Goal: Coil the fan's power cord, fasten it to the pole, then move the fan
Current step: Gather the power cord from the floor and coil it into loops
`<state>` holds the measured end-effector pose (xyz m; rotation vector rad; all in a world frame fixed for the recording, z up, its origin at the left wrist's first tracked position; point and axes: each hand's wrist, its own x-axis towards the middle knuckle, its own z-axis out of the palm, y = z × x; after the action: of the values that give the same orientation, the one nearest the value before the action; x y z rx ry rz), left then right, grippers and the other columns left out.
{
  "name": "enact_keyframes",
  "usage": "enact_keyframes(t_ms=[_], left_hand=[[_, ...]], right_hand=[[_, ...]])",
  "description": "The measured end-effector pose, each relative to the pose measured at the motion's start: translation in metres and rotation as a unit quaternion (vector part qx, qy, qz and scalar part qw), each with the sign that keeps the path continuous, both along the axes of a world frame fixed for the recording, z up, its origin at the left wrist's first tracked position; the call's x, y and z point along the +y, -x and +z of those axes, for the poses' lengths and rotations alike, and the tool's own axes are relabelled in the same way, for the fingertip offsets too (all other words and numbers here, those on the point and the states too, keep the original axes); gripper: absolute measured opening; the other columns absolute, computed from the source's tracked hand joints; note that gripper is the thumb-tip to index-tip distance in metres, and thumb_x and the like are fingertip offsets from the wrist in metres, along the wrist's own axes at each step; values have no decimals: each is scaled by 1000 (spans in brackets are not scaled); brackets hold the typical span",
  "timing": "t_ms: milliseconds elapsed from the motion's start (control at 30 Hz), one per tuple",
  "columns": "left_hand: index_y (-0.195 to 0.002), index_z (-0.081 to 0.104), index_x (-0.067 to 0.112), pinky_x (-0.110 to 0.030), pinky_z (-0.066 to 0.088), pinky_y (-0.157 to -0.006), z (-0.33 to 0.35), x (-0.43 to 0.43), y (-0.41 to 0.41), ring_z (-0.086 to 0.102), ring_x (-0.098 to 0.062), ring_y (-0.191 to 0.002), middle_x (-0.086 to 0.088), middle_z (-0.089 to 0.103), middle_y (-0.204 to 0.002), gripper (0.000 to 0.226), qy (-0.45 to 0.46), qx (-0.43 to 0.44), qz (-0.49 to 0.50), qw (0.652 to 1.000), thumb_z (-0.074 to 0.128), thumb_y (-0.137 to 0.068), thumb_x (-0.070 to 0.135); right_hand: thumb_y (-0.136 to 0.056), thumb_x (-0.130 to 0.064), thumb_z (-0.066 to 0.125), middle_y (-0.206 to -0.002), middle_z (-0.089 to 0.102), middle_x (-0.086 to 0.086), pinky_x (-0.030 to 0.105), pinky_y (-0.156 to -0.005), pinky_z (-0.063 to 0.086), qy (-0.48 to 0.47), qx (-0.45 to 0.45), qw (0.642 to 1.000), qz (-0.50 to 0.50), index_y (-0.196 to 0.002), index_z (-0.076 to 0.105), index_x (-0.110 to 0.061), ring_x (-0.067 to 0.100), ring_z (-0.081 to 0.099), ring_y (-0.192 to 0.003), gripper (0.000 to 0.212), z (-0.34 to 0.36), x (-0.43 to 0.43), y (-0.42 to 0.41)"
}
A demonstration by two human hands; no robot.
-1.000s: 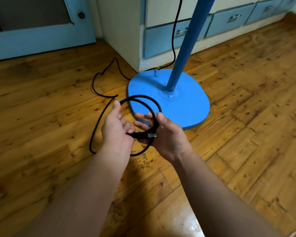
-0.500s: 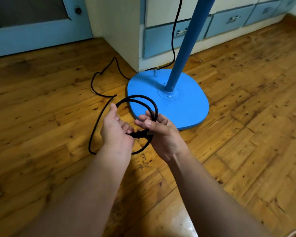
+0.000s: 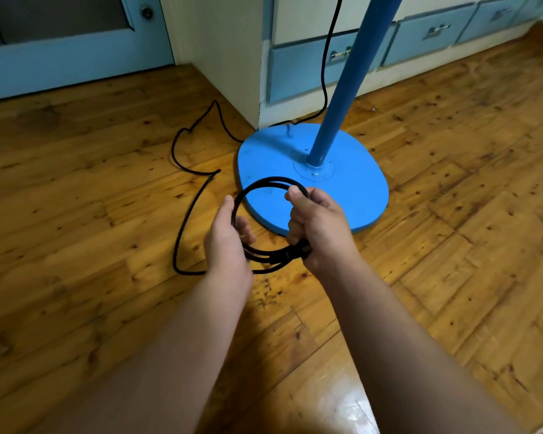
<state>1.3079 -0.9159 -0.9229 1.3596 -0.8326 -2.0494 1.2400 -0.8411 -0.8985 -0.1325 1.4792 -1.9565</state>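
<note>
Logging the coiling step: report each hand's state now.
Left hand: closed loosely on the coiled power cord.
Right hand: closed on the same coil, near the plug.

Black power cord (image 3: 182, 214), bright blue fan base (image 3: 351, 183) and pole (image 3: 348, 89), knotty amber wood floor (image 3: 76, 214)

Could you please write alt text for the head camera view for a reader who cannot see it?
Two hands, left hand and right hand, hold a partly coiled black power cord above a wooden floor; loose cord trails toward the fan's blue base and pole.
</note>
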Motion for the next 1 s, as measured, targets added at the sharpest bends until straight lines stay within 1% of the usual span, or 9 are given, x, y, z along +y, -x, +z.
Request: enact_keyframes(t_ms=[67,133,200,300,533,633,800,900,1000], left_hand=[[-78,60,22,-26,42,-63,4,-11,-3,55,-16,-74,4,59,-75,28,153,-56,-80,983,52,-87,47],[-79,61,23,-24,44,-62,13,-19,-2,57,-14,-72,2,61,-77,28,282,-65,-183,940,48,-91,44],[-73,61,19,-24,43,-58,22,-22,0,54,-11,-59,1,59,-67,34,331,-68,-272,901,45,-93,43],[-58,53,17,-26,31,-50,23,-25,0,36,-7,-40,10,40,-40,46,362,-106,-316,871,45,-90,49],[-57,37,19,-27,17,-46,18,-17,-1,21,-12,-40,2,26,-47,48,296,-86,-216,926,53,-82,57],[-56,37,19,-27,17,-45,21,-17,-1,22,-13,-38,7,27,-38,48,281,-78,-183,939,53,-83,55],[-60,38,19,-25,18,-43,28,-18,-4,23,-12,-40,4,27,-45,44,249,-65,-137,957,53,-85,53],[-59,36,19,-26,19,-43,29,-15,-5,23,-12,-41,2,27,-48,46,217,-65,-104,969,52,-86,52],[-52,31,19,-29,19,-46,26,-10,-4,23,-13,-41,3,25,-46,52,265,-94,-88,956,52,-86,52]], right_hand=[[-91,-13,53,-37,30,-12,15,-33,22,-19,4,998,63,-75,45,-14,4,23,-30,18,4,3,7],[-91,-13,52,-37,29,-12,15,-34,20,-52,25,990,127,-75,45,-14,3,21,-31,17,7,6,11],[-91,-13,52,-37,29,-12,16,-35,18,-70,39,983,163,-70,44,-15,4,21,-31,23,9,7,12],[-92,-14,52,-38,30,-11,18,-36,17,-79,40,979,183,-70,46,-15,4,21,-33,22,11,8,12],[-90,-25,54,-51,55,-3,22,-43,31,-68,75,983,154,-76,57,-14,11,36,-41,18,16,9,14],[-93,-43,41,-60,63,-2,25,-51,36,-56,53,988,135,-86,60,-17,13,44,-48,34,14,11,15],[-91,-58,22,-58,61,4,27,-56,42,-15,-12,997,73,-81,60,-13,16,52,-50,60,4,14,12],[-92,-56,24,-57,63,4,27,-60,43,16,-20,998,51,-82,60,-10,17,54,-55,59,-1,14,9],[-91,-52,34,-52,59,1,24,-56,40,-1,-18,1000,14,-77,61,-13,14,52,-52,50,-4,10,7]])
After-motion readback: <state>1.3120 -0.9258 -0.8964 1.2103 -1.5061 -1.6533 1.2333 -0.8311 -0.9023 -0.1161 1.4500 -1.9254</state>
